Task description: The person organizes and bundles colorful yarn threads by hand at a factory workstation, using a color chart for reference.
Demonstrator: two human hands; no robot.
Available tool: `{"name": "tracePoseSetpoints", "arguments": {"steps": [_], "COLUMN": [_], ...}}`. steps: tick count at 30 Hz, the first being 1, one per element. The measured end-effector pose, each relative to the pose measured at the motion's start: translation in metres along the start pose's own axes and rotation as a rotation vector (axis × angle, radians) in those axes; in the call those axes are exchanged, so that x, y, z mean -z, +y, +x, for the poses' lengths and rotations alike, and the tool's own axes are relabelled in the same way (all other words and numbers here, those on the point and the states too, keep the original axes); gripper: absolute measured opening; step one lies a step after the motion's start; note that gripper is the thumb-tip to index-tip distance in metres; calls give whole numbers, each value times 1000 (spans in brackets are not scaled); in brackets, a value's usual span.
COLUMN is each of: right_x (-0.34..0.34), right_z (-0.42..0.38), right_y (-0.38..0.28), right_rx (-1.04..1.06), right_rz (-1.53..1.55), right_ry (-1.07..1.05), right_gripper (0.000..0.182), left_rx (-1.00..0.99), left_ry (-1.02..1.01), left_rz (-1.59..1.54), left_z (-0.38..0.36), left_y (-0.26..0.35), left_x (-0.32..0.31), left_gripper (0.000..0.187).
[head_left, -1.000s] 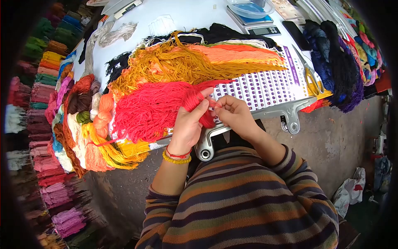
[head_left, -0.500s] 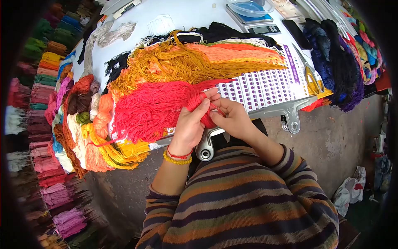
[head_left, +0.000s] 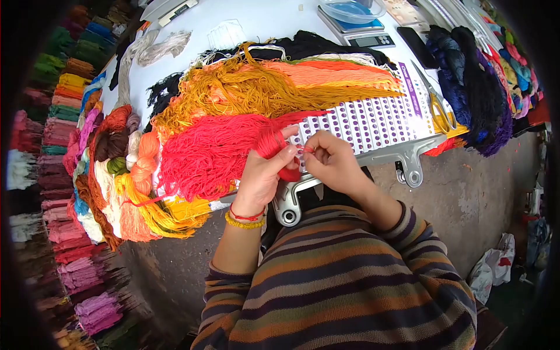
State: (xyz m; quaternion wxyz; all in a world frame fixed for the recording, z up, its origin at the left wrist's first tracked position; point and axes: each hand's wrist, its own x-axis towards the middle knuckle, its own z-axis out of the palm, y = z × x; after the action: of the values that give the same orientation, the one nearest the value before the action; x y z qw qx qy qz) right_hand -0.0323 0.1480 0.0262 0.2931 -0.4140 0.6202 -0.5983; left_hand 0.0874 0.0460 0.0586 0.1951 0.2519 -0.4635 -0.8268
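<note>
My left hand (head_left: 265, 172) is wrapped round a bundle of red thread (head_left: 269, 143), at the right end of a loose heap of red thread (head_left: 204, 151). Just to its right, my right hand (head_left: 329, 160) pinches a thin red strand near the thumb of my left hand. Under and beyond my hands lies a white card (head_left: 373, 119) with rows of purple-rimmed holes. A metal clip (head_left: 411, 154) holds the card's near edge. Mustard and orange thread (head_left: 233, 87) lies behind the red heap.
Scissors with yellow handles (head_left: 438, 111), a black phone (head_left: 416, 48) and a scale (head_left: 367, 39) with a plastic tub lie at the back right. Dark blue skeins (head_left: 475, 93) hang at the right edge. Many coloured skeins (head_left: 140, 192) cover the left end.
My right hand has moved slightly right, away from the red bundle, with a strand pinched in its fingers. My left hand has tilted and shifted a little left.
</note>
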Motion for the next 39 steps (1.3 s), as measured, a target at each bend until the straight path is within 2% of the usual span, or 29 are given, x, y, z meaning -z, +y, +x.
{"name": "tracePoseSetpoints", "arguments": {"steps": [2, 3, 4, 5, 6, 7, 9, 10, 11, 12, 13, 14, 15, 16, 17, 18, 19, 20, 21, 22, 23, 24, 26, 27, 29, 30, 34, 37, 39], "right_x": [16, 23, 27, 31, 40, 42, 49, 62, 80, 107, 140, 168, 213, 275, 326, 376, 452, 444, 417, 378, 323, 293, 215, 176, 120, 108, 97, 92, 87], "right_z": [11, 18, 25, 29, 33, 39, 47, 49, 50, 51, 50, 44, 40, 36, 25, 13, 0, 3, 11, 20, 30, 40, 49, 53, 51, 50, 49, 47, 46], "right_y": [-10, -8, -11, -16, -23, -22, -24, -21, -14, -5, 8, 7, 14, 27, 23, 24, 50, 40, 18, -2, -6, 12, 54, 75, 70, 70, 80, 77, 74], "right_rx": [324, 351, 251, 143, -116, -129, -161, -162, -167, -228, -262, -347, -337, -199, -37, 125, 298, 296, 298, 297, 234, 156, 115, 70, -66, -122, -120, -142, 105], "right_rz": [-293, -276, 50, 375, 934, 1183, 1508, 1477, 1448, 1287, 1059, 844, 646, 725, 653, 583, 548, 545, 288, 28, -59, -672, -508, -421, -138, -37, -171, -221, -600], "right_ry": [70, 111, 99, 87, -35, -111, -235, -249, -265, -223, -139, 240, 379, 341, 612, 960, 1112, 1113, 1196, 1269, 1061, 829, 456, 282, 276, 269, 272, 264, 345], "right_gripper": [8, 7, 7, 8, 6, 5, 10, 11, 11, 14, 12, 9, 8, 8, 10, 12, 10, 10, 11, 17, 18, 19, 14, 12, 13, 13, 16, 16, 12], "left_rx": [35, 92, 148, 169, 184, 195, 114, 48, -23, -79, -130, -148, -203, -281, -295, -359, -372, -385, -359, -355, -271, -125, 58, 160, 238, 300, 355, 368, 309], "left_ry": [44, -109, -265, -269, -333, -393, -214, -159, 26, 103, 307, 412, 605, 926, 824, 899, 915, 931, 950, 743, 572, 382, 155, 181, -2, -8, -29, 32, 34], "left_rz": [53, 20, -12, -112, -282, -450, -609, -649, -542, -468, -389, -323, -181, 10, -105, -103, -56, -11, 81, 104, 119, 69, 90, 173, 100, 156, 114, 47, 148], "left_z": [-1, -1, 1, 2, 6, 12, 15, 16, 14, 13, 9, 5, -7, -14, -29, -38, -35, -29, -11, 5, 24, 36, 65, 73, 86, 94, 112, 116, 122], "left_y": [-1, -4, -3, -6, -10, -11, -1, 9, 26, 39, 54, 67, 87, 104, 120, 133, 138, 143, 135, 116, 98, 80, 23, 6, -23, -33, -54, -55, -55], "left_x": [9, 29, 37, 40, 46, 55, 70, 85, 99, 127, 157, 208, 229, 247, 294, 311, 296, 266, 218, 206, 160, 112, 54, 17, -21, -32, -34, -35, -39], "left_gripper": [26, 22, 19, 22, 26, 29, 28, 26, 25, 22, 21, 20, 20, 17, 12, 11, 12, 14, 15, 12, 11, 12, 20, 25, 28, 32, 35, 23, 19]}}
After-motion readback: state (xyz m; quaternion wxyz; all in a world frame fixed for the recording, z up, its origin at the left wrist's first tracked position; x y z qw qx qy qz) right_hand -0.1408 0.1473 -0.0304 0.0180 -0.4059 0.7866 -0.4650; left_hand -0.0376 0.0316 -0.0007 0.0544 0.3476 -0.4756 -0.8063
